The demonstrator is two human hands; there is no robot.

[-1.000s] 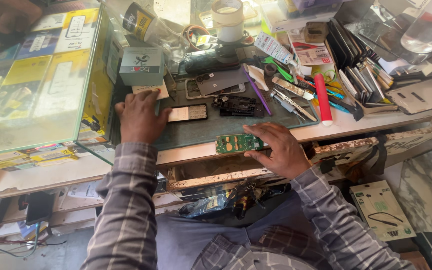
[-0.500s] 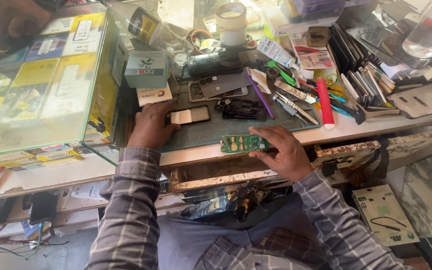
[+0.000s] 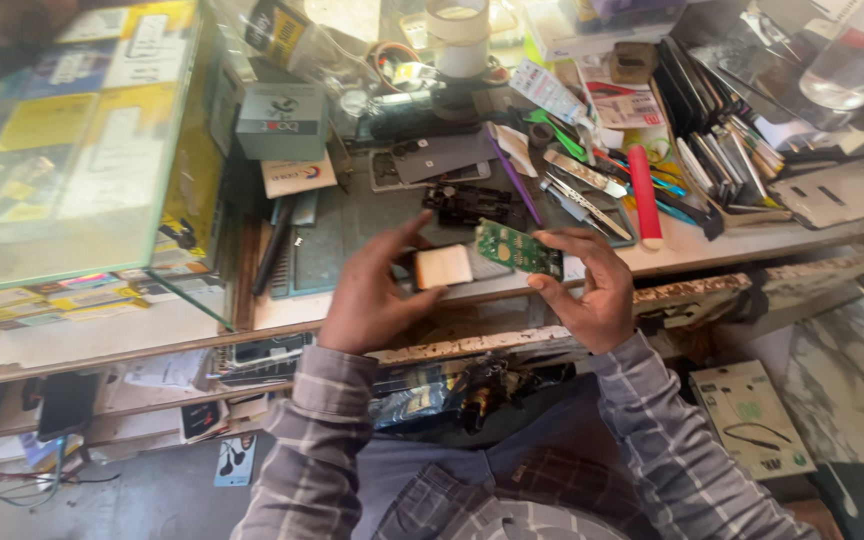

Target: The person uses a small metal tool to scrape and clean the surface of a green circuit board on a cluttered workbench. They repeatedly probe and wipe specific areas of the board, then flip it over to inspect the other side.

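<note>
Above the front edge of the cluttered workbench [image 3: 712,240], both hands are raised side by side. The left hand [image 3: 377,290] pinches a small pale rectangular part [image 3: 443,267] between thumb and fingers, its flat face turned up as if for inspection. The right hand [image 3: 587,290] grips a green circuit board [image 3: 518,249] by its edge, fingertips apparently kept off the components. Tweezers [image 3: 582,205] and a red pen [image 3: 644,195] lie just beyond, within reach.
</note>
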